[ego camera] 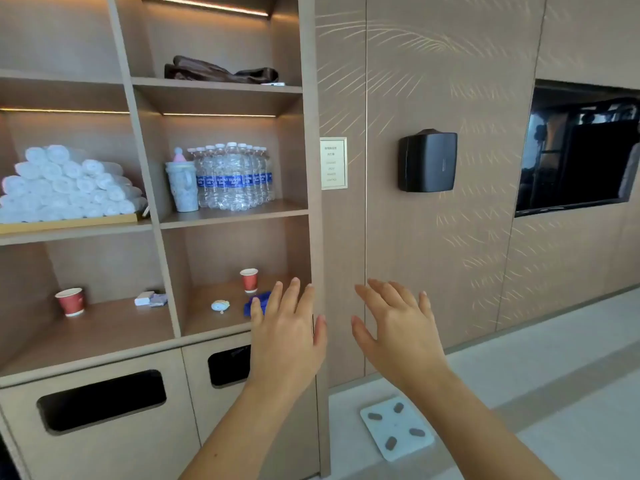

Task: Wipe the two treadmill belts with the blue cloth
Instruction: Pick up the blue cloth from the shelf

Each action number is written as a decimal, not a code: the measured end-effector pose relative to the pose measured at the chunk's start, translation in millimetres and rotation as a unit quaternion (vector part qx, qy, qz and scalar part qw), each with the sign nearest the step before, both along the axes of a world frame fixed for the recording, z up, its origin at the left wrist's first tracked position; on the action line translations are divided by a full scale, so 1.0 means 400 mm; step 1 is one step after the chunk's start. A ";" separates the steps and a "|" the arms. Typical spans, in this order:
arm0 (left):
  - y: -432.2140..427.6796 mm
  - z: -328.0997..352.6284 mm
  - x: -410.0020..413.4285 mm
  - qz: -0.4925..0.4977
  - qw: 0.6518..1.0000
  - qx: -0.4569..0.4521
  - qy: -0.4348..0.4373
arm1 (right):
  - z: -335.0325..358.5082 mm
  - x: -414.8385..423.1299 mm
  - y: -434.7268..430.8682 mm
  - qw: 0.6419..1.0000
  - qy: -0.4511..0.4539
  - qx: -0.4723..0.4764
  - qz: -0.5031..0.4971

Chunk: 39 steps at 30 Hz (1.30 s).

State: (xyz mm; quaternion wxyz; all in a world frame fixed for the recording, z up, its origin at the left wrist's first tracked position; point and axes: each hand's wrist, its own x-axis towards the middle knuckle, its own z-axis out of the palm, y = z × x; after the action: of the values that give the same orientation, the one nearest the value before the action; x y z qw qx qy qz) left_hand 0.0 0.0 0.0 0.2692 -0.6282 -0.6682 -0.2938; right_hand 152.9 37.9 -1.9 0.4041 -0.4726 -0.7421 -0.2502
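The blue cloth lies crumpled on the lowest open shelf of a wooden shelf unit, partly hidden behind my left hand. That hand is held up in front of the shelf with its fingers straight and spread, holding nothing. My right hand is raised beside it in front of the wall panel, fingers also spread, empty. No treadmill belt is in view.
On the cloth's shelf stand a red paper cup and a small white object. Another red cup stands to the left. Water bottles and rolled white towels fill shelves above. A white scale lies on the floor.
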 end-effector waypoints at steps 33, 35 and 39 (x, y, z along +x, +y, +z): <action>0.643 -0.321 -0.362 0.083 0.976 -0.180 -0.089 | -0.335 -0.398 0.740 0.981 -0.032 -0.115 0.156; 0.684 -0.337 -0.414 0.079 0.975 -0.184 -0.092 | -0.349 -0.446 0.775 0.980 -0.035 -0.120 0.157; 0.764 -0.370 -0.535 0.059 0.977 -0.187 -0.085 | -0.364 -0.559 0.842 0.977 -0.044 -0.138 0.155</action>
State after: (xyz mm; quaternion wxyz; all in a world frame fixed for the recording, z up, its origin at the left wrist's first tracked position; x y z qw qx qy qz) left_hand -213.9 305.7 -148.0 0.1059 -0.5999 -0.7674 -0.1998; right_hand -70.7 374.6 -147.7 0.3360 -0.3917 -0.8506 -0.1003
